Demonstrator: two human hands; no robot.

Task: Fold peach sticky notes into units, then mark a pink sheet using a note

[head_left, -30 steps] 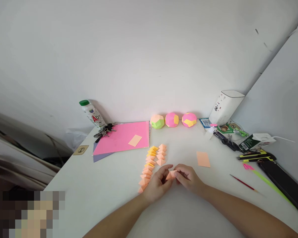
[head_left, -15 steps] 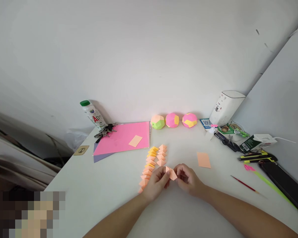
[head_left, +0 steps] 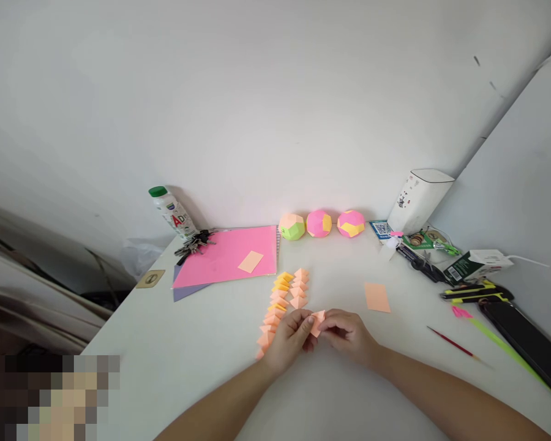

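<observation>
A small piece of folded peach paper [head_left: 318,323] is held up between my two hands, low over the table. My left hand [head_left: 294,335] pinches its left side, thumb on top. The fingers of my right hand [head_left: 346,331] close on its right edge. Just left of and beyond my left hand stand two rows of folded paper units [head_left: 279,297], peach with some yellow-orange ones; the nearer end of the longer row is partly covered by that hand. A flat peach paper sheet [head_left: 377,297] lies to the right, beyond my right hand.
Three paper balls [head_left: 319,223] sit along the wall. At left, a pink sheet [head_left: 224,254] carries a peach slip and keys [head_left: 195,242], near a white bottle [head_left: 174,211]. On the right lie a thin red stick [head_left: 454,344], a utility knife [head_left: 475,291] and a black phone-like slab [head_left: 528,349].
The folded paper has turned and its right part is now covered more by my right fingers. My right hand has closed in on it; my left hand stays nearly in place.
</observation>
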